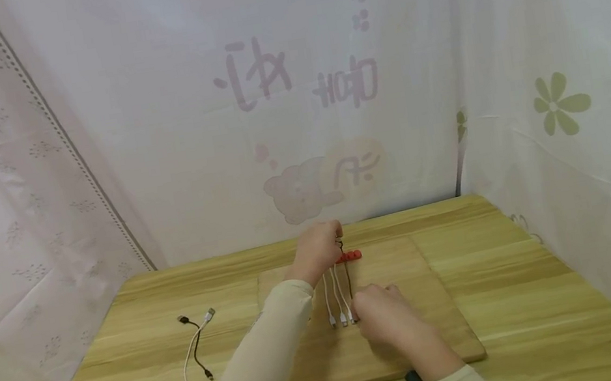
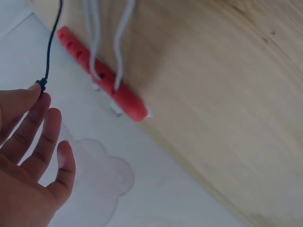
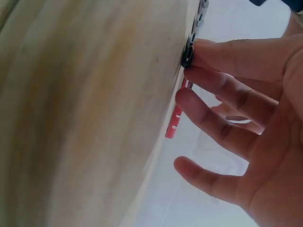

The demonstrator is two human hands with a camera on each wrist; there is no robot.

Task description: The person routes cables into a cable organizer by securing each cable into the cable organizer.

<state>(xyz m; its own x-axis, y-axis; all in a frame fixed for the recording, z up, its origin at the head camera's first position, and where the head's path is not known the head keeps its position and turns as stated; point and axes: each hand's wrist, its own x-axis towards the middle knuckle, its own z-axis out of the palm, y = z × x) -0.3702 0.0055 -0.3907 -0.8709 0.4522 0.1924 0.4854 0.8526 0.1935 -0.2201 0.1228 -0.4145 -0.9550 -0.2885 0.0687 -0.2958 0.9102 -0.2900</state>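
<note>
A short black cable [image 1: 349, 281] runs over the wooden board between my two hands. At its far end, my left hand [image 1: 319, 249] pinches the black plug [image 2: 41, 85] between thumb and index finger, beside the red slotted cable holder [image 2: 102, 73]. The nearer black connector [image 3: 187, 57] is held by the thumb and index fingertips of my right hand [image 1: 384, 313], low over the board, with the other fingers spread. Several white cables [image 2: 122, 47] pass through slots in the holder. Their small ends line up left of my right hand.
The holder sits near the far edge of the wooden board [image 1: 420, 325], which lies on a wood-grain table [image 1: 533, 288]. To the left, a loose white cable [image 1: 190, 352] crosses a loose black cable [image 1: 197, 348]. Printed curtains [image 1: 185, 136] hang behind and at both sides.
</note>
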